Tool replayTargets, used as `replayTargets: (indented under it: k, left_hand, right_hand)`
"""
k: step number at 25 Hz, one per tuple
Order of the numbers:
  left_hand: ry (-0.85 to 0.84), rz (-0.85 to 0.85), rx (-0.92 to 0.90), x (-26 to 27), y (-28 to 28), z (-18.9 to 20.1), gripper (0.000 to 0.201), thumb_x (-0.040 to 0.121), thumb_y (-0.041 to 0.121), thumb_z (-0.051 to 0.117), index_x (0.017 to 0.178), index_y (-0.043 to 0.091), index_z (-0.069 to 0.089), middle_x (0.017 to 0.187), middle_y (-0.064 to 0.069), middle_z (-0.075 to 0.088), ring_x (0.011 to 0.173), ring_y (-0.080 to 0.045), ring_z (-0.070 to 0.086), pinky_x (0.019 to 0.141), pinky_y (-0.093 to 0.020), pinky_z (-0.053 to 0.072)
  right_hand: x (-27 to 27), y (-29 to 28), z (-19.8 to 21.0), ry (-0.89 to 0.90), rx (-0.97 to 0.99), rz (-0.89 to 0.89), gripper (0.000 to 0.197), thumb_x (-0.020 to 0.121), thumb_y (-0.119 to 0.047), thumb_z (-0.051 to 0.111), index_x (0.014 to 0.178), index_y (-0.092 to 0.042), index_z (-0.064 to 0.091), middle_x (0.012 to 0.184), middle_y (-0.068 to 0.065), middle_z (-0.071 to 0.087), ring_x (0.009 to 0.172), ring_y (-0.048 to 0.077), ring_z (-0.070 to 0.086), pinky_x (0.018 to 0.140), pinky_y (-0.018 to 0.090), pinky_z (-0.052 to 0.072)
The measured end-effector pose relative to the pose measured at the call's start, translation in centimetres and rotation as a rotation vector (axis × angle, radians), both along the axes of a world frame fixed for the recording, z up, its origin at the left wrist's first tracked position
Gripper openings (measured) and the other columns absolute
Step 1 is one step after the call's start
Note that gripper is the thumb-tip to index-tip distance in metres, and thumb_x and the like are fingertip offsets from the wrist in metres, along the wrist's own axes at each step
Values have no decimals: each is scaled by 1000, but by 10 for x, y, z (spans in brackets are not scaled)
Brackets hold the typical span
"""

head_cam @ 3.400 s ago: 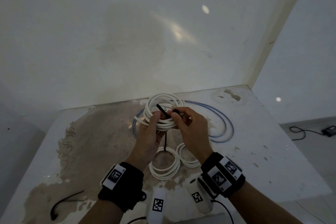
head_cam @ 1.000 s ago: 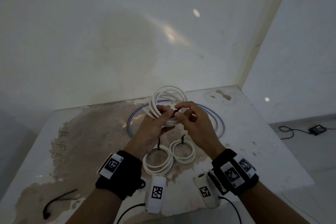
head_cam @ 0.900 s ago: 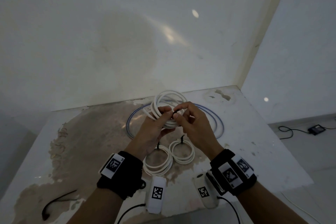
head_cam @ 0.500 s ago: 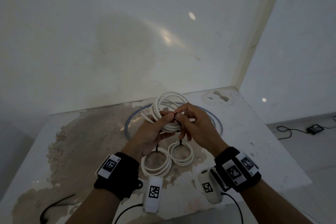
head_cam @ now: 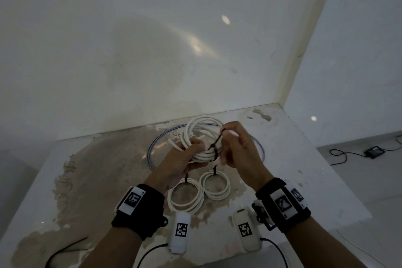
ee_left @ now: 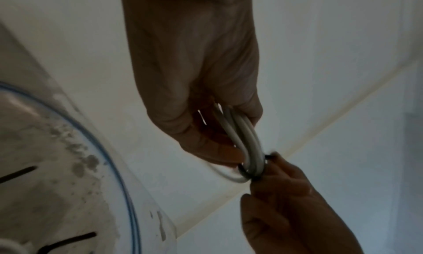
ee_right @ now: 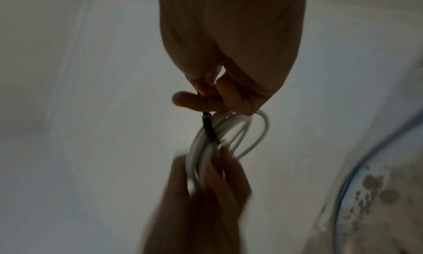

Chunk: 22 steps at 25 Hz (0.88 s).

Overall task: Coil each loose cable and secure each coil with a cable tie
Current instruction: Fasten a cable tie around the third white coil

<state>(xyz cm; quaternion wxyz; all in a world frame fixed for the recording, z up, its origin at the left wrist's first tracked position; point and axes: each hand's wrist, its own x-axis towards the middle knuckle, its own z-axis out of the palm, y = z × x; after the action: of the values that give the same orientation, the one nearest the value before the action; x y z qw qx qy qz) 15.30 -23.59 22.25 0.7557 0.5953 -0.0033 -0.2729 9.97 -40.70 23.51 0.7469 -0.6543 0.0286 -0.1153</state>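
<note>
My left hand point(head_cam: 180, 159) grips the white cable coil point(head_cam: 203, 137) at its 7 o'clock side, fingers curled round the bunched strands so the loops don't spring apart while I tie. Coil is held up off the table point(head_cam: 304, 169), tilted toward me, clear of the stuff lying under it. My right hand point(head_cam: 237, 148) pinches the free tail of the black cable tie point(head_cam: 215, 146) between thumb and fingertips, near the coil's 3 o'clock. The tie is already looped round the strands at about 5 o'clock of the coil, just beside my left thumb; the tail runs up and right from there to my right fingers. In the left wrist view the tie's loop point(ee_left: 251, 169) hugs the bundle right at my left fingertips, with my right hand touching it from below. My guess: I'm pulling the tail to cinch it, left hand as anchor right next to the loop so the pull doesn't drag strands out.

Two smaller tied coils point(head_cam: 215, 187) lie flat on the table at 6 o'clock from my hands, touching each other, black tie tails at their 12 o'clock. A blue-edged loose cable point(head_cam: 152, 150) lies in a wide ring under and behind the held coil, probably not yet coiled tight. A spare black tie point(head_cam: 63, 250) lies at the table's 7 o'clock corner.
</note>
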Motion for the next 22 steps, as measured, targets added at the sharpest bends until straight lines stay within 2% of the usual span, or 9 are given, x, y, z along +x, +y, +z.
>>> replayTargets:
  k: [2,3,5,7,10,14,17,19,22]
  left_hand:
    - [83,5,-14,-5,5,-7,14,93,4,56,83,5,65,77,-11,70,68,-20,72,56,-23,57]
    - [134,25,-44,-8,6,-11,16,94,3,54,82,3,65,74,-12,69,64,-20,71,52,-22,55]
    - [220,105,-112,-10,5,-15,19,96,3,51,83,1,65,70,-13,68,57,-20,70,47,-20,54]
    - [229,169,-132,-5,1,-16,19,97,5,50,85,2,65,66,-9,68,53,-17,68,46,-19,53]
    - [177,216,-134,3,-5,-9,19,96,8,53,83,6,66,67,-4,65,53,-14,66,46,-19,53]
    - [99,231,-106,10,-2,-6,22,97,11,46,85,11,65,70,0,62,56,-11,61,48,-21,52]
    - [31,245,-40,13,2,-3,24,98,10,44,83,13,63,68,2,62,57,-10,60,49,-22,52]
    - [-24,248,8,13,4,-1,25,97,9,44,82,12,63,66,2,61,58,-10,59,50,-23,53]
    - [-135,239,99,13,3,2,25,98,10,45,81,12,63,64,2,61,59,-9,61,55,-26,55]
  right_hand:
    - [5,-14,6,29,167,-80,15,105,-13,41,94,-16,50,63,-2,44,42,11,42,42,17,24]
    - [7,-20,8,39,164,-77,14,106,-15,42,95,-18,50,63,-4,42,44,12,44,43,19,24]
    - [8,-26,8,54,84,-35,11,105,-17,44,98,-17,52,67,-2,42,53,17,54,45,22,31]
    - [7,-25,8,64,36,-7,10,105,-16,45,101,-15,54,72,3,46,62,21,60,46,26,39]
    - [7,-25,13,53,-4,49,13,104,-9,43,99,-10,55,77,8,57,70,26,67,49,32,49]
    - [7,-30,17,65,-21,92,23,96,5,38,90,-2,58,77,13,67,74,33,70,55,36,55]
    - [8,-31,17,106,-43,110,25,99,-1,42,83,0,61,76,17,68,74,36,71,57,38,58]
    - [7,-28,18,111,-105,119,23,99,-8,53,79,-2,62,77,17,70,74,35,72,59,39,60]
    - [8,-26,13,111,-269,123,15,93,-12,67,80,-4,65,79,17,72,72,30,73,61,39,61]
